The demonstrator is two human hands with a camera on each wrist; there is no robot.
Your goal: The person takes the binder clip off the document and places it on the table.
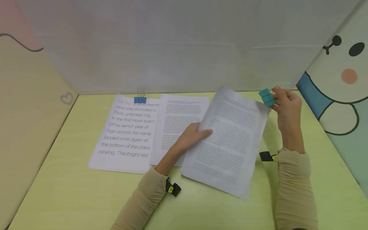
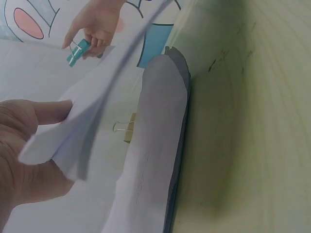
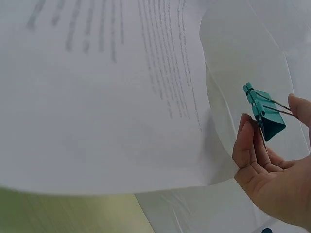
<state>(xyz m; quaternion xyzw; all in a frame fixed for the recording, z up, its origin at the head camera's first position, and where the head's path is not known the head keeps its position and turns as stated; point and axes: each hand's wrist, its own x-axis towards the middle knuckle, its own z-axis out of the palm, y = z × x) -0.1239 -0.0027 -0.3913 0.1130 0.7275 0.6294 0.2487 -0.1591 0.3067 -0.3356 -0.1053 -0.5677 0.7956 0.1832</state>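
Observation:
My left hand (image 1: 193,137) pinches a printed paper stack (image 1: 227,143) by its left edge, thumb on top. The stack is tilted and raised off the table, its sheets slightly fanned in the left wrist view. Near its upper right corner, my right hand (image 1: 287,103) holds a teal binder clip (image 3: 266,111) by its wire handles, thumb on one side and fingers on the other. In the right wrist view the clip is apart from the paper's edge. A second printed stack (image 1: 185,110) lies partly beneath the raised one.
At the left lies a large-print stack (image 1: 123,134) with a blue binder clip (image 1: 140,100) at its top edge. A yellowish clip (image 2: 130,128) shows beyond paper in the left wrist view. A white sheet (image 1: 172,48) hangs behind the table (image 1: 72,191); painted walls flank it.

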